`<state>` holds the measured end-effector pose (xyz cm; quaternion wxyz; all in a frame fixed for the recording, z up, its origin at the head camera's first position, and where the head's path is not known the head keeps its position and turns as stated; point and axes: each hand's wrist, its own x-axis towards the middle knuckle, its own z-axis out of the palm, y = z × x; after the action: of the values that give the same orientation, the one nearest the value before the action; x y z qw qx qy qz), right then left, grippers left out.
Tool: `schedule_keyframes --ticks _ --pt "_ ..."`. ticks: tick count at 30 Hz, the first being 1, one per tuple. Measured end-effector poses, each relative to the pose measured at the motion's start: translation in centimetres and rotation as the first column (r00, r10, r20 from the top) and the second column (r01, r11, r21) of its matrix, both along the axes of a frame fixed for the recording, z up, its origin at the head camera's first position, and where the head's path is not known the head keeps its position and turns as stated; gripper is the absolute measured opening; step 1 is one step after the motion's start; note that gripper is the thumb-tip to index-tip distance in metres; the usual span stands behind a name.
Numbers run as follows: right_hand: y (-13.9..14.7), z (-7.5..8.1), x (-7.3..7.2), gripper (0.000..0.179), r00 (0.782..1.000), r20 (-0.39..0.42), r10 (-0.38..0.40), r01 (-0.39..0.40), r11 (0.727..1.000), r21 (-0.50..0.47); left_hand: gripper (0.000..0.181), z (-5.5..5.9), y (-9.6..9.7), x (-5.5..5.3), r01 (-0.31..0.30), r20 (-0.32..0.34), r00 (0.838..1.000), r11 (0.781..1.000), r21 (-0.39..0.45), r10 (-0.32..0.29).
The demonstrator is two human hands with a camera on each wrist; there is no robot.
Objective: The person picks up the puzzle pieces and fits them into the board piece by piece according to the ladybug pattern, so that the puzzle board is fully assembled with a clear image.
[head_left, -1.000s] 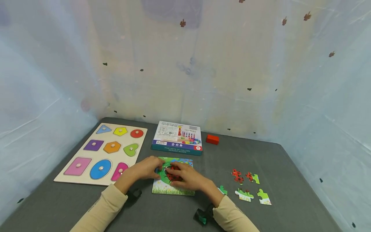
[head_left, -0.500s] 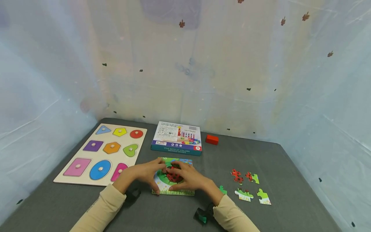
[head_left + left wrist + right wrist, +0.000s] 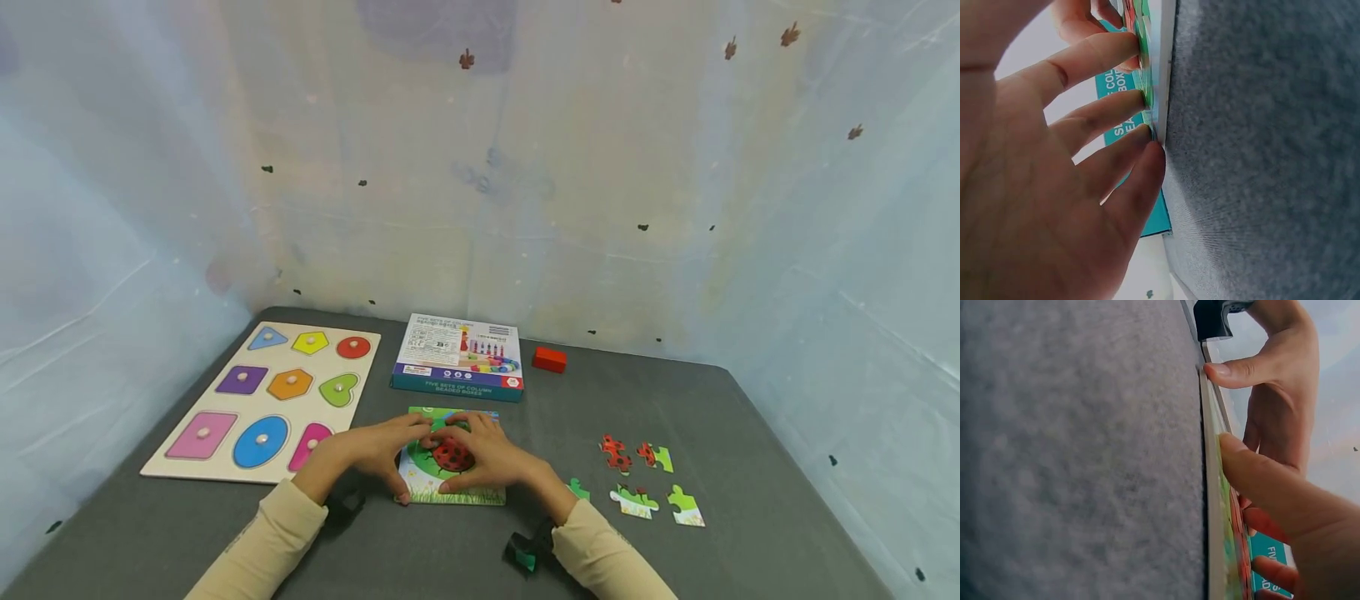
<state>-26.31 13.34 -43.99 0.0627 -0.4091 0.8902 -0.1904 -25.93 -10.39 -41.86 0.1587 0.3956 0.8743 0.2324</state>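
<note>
Five loose jigsaw pieces [image 3: 634, 504] off the board; both hands on the ladybug puzzle board [image 3: 420, 483].

Assembly appears incomplete: the board lies flat on the tabletop [image 3: 757, 467], on the near side of the bead-set box [image 3: 457, 358], and the loose pieces lie to its right, one partly hidden by the right arm [image 3: 558, 504]. Whether the ladybug visible on the board is seated pieces or a printed base cannot be determined; placing the loose pieces is probably outstanding. Left hand [image 3: 375, 450]: released, fingers extended and spread, touching the board's left side, thumb at its near-left corner. Right hand [image 3: 487, 454]: released, fingers arched over the ladybug area, thumb touching the board near its lower edge. Neither visibly grasps a piece.
</note>
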Motion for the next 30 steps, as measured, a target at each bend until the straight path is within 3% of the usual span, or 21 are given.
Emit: schedule_keyframes --ticks 7,10,16,26,30 --pt "1.1 0.9 -0.5 0.061 0.993 0.075 0.089 -0.076 0.983 -0.169 0.068 0.4 0.3 0.1 -0.008 0.004 1.000 1.000 0.015 0.008" --pt "2.0 1.3 -0.6 0.055 0.988 0.127 0.091 -0.055 0.964 -0.261 0.067 0.5 0.3 0.2 -0.030 0.018 0.999 1.000 -0.004 0.030" --pt "6.0 1.3 -0.6 0.049 0.989 0.130 0.067 -0.012 0.925 -0.380 0.074 0.5 0.3 0.3 -0.066 0.040 0.997 0.997 -0.030 0.067" --pt "15.3 2.2 0.5 0.061 0.982 0.169 -0.087 0.148 0.910 -0.387 0.077 0.3 0.2 0.1 -0.047 0.025 0.999 0.998 -0.035 0.048" --pt "18.1 2.0 1.1 0.061 0.979 0.089 -0.184 0.203 0.920 -0.336 0.086 0.3 0.1 0.1 -0.045 0.028 0.999 0.998 -0.036 0.046"
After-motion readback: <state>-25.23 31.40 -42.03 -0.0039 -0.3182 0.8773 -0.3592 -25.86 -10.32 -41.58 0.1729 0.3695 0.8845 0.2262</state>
